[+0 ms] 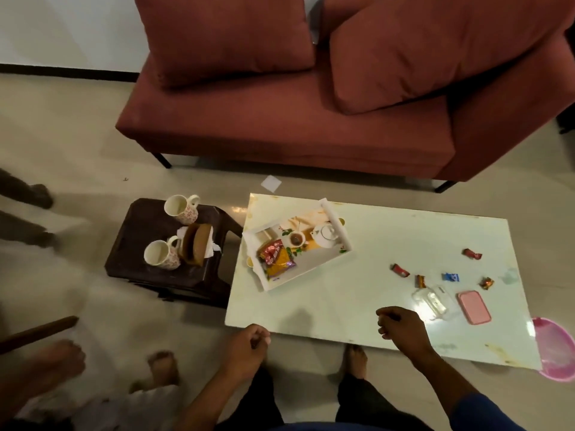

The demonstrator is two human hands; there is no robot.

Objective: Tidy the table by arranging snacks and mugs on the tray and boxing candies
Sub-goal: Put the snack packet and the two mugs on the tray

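Rust-red fabric covers the sofa [280,126] filling the 12 o'clock part of the view, two big cushions leaning on its back. Below it the white desk [357,306] spreads from centre toward 4 o'clock. At 9 o'clock of the desk stands a dark stool [137,244] carrying two floral mugs [182,208] [161,255] and a brown holder of napkins [197,244] between them. On the desk's 10 o'clock corner lies the white tray [337,225], set askew, with snack packets [275,256] in its near end. A pink basin [557,353] peeks out past the desk's 4 o'clock corner. Toward 3 o'clock rest a clear box [432,301] and, just beside it, its pink lid [473,307]; five wrapped candies [399,270] are scattered beyond them. Both hands hover at the desk's near edge with fingers curled, holding nothing: the left hand [247,346] at 6 o'clock, the right hand [401,329] at 5 o'clock, near the box.
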